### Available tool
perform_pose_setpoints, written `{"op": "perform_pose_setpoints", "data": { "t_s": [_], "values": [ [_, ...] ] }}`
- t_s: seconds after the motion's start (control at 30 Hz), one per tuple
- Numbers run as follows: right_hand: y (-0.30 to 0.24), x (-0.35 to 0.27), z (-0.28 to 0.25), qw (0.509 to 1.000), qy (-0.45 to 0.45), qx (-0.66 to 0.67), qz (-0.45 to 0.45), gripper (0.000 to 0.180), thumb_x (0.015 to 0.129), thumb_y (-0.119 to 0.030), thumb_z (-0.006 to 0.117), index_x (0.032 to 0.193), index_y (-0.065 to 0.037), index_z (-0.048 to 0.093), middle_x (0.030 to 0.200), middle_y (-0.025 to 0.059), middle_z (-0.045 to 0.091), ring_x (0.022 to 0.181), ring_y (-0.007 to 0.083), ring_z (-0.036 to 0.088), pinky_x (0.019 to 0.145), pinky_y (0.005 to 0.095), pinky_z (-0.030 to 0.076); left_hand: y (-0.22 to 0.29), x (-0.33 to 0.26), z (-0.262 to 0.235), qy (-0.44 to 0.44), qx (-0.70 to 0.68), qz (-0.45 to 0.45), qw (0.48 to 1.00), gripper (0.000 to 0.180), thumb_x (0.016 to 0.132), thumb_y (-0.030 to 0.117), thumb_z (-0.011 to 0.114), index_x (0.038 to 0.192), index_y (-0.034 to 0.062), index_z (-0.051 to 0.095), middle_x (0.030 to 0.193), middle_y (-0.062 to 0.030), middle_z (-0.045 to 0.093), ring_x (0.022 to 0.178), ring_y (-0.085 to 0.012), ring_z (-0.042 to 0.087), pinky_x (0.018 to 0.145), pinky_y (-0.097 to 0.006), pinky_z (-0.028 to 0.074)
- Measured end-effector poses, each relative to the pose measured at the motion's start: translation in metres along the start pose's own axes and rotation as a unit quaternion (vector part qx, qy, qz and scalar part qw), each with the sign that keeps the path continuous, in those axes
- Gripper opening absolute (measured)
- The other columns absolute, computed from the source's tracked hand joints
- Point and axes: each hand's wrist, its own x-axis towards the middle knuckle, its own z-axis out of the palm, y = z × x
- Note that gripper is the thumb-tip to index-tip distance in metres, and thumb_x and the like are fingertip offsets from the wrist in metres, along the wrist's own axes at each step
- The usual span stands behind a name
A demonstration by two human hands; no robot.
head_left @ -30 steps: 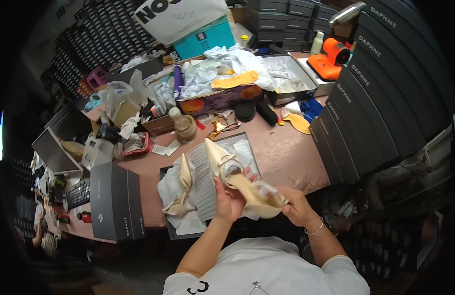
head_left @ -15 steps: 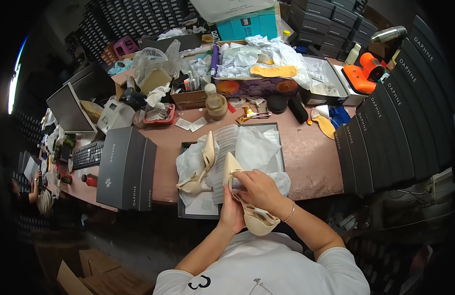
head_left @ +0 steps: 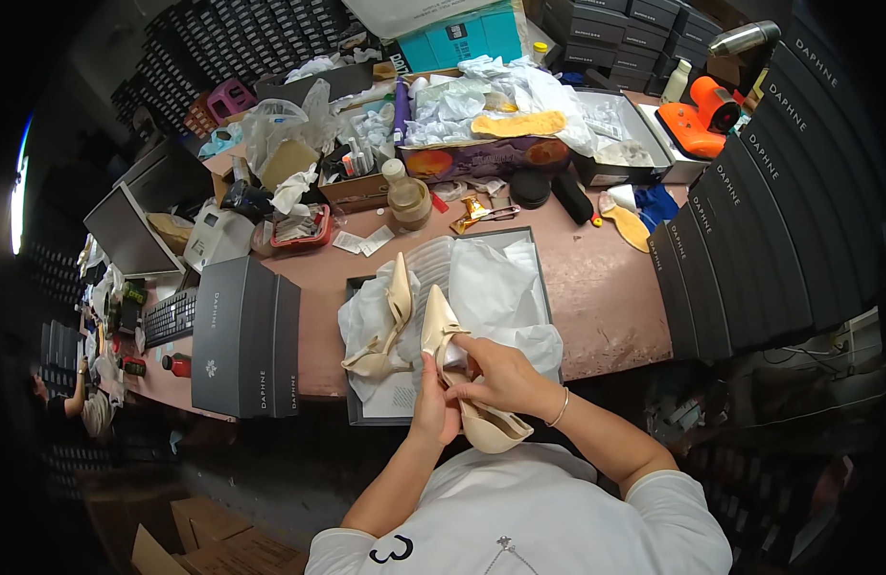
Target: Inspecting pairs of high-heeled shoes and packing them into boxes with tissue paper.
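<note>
Drawing the cream shoe [head_left: 467,383] nearer than a moment ago, left hand [head_left: 433,412] and right hand [head_left: 500,379] both clamped on it; its mate [head_left: 390,321] rests in the open box [head_left: 543,287].

Both forearms enter from the lower edge and converge at centre. The left hand [head_left: 433,407] is raised, fingers curled in a grip, thumb upward. The right hand [head_left: 500,376] is closed alongside, touching it, wrist bent inward.

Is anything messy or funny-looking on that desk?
Yes. One cream shoe lies tipped on its side on crumpled white tissue paper in the open shoebox; its mate is in both hands. A loose yellow insole lies alone on the pink table.
</note>
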Motion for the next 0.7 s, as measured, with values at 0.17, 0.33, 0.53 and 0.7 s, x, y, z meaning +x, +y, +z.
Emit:
{"op": "perform_pose_setpoints", "data": {
  "t_s": [0.17,0.33,0.53,0.7],
  "values": [
    [0.014,0.001,-0.005,0.995,0.019,-0.076,-0.055,0.064,0.073,-0.042,0.075,0.117,-0.002,0.052,0.099,0.014,0.057,0.081,0.0285,0.062,0.066,0.0359,0.051,-0.002,0.0,0.012,0.023,0.02,-0.015,0.999,0.062,0.097,0.056,0.029,0.138,0.0098,0.035,0.129,-0.0101,0.049,0.115,-0.0231,0.052,0.099,-0.04,0.044],
    [0.007,-0.001,-0.013,0.998,-0.052,-0.039,-0.015,0.06,0.073,-0.044,0.074,0.112,-0.003,0.055,0.097,0.014,0.057,0.078,0.0317,0.062,0.067,0.0392,0.051,-0.005,0.002,0.006,0.053,0.008,-0.037,0.998,0.062,0.097,0.058,0.023,0.134,0.0101,0.039,0.119,-0.0109,0.054,0.099,-0.023,0.059,0.082,-0.04,0.052],
    [0.021,0.008,0.0,0.997,-0.043,-0.033,-0.053,0.047,0.073,-0.038,0.075,0.104,-0.005,0.059,0.087,0.0127,0.055,0.074,0.0313,0.061,0.065,0.0385,0.05,-0.007,-0.001,-0.004,0.006,0.037,-0.049,0.998,0.06,0.097,0.057,0.025,0.132,0.0098,0.04,0.118,-0.0099,0.054,0.103,-0.024,0.058,0.087,-0.041,0.051],
    [0.053,0.019,-0.025,0.992,0.074,-0.098,-0.036,0.04,0.069,-0.023,0.076,0.103,-0.008,0.061,0.083,0.0116,0.057,0.07,0.0291,0.059,0.064,0.0371,0.048,0.019,0.019,-0.034,0.034,-0.002,0.006,0.999,0.077,0.093,0.066,0.018,0.121,0.0024,0.051,0.101,-0.0119,0.062,0.083,-0.0244,0.065,0.066,-0.037,0.057]
  ]
}}
